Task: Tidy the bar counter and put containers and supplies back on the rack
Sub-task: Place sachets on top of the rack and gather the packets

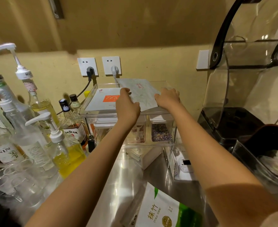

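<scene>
Head view looks down both of my outstretched bare forearms at a flat, pale grey paper pouch (pixel 140 92) with faint red print. It lies tilted on the top tray of a clear acrylic rack (pixel 167 112). My left hand (pixel 126 104) has its fingers curled over the pouch's left edge; my right hand (pixel 167 98) pinches the right edge, thumb on top. Just left of my left fingers lies one white packet (pixel 102 99) with an orange square. Below my hands, two lidded clear boxes (pixel 161 130) show through the rack. Near my elbows lies one glossy white-and-green bag (pixel 159 210) on the steel counter (pixel 118 177).
</scene>
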